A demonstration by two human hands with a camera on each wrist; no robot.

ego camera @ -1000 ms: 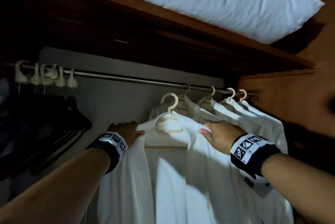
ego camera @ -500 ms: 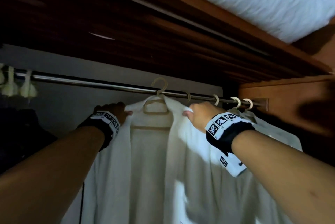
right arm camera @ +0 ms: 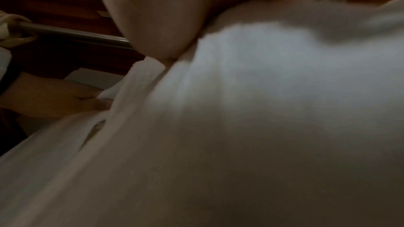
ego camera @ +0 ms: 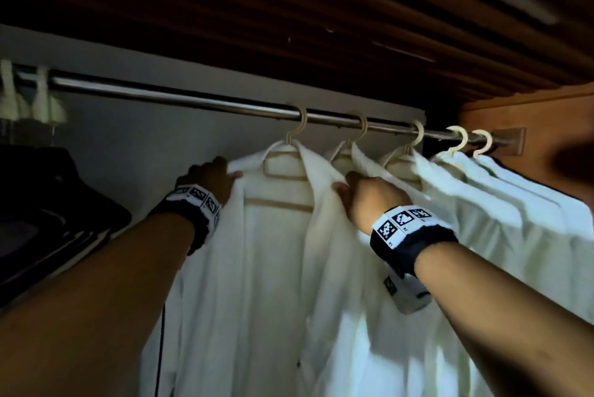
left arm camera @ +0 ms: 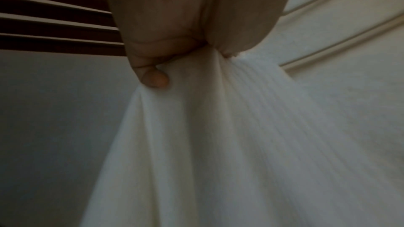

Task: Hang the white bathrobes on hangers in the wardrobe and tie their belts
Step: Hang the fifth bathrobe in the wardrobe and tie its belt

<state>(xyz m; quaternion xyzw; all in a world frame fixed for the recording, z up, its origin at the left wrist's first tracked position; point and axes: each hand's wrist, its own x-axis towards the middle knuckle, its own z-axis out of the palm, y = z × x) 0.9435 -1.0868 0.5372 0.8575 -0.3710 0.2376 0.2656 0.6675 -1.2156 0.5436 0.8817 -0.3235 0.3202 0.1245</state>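
Bathrobe of white ribbed cotton hangs open on a cream plastic hanger between the two hands, its hook over the round steel wardrobe rail just above them. The left hand pinches the robe's left shoulder, thumb and fingers gathering a fold of cloth. The right hand is clenched around the right lapel and shoulder.

Risks, as a judgement: a downward tug on either shoulder could drag the cloth off the hanger's arm or tip the hook off the rail, and letting go unevenly may leave the robe lopsided. No belt shows in any view, so it appears untied and may slip loose unseen below.

Five cream hooks sit on the rail from above the hands out to the right, each carrying a white robe; the four beyond the right hand hang close together. Past the left hand, pale empty hooks cluster, too blurred to count, above dark hangers.
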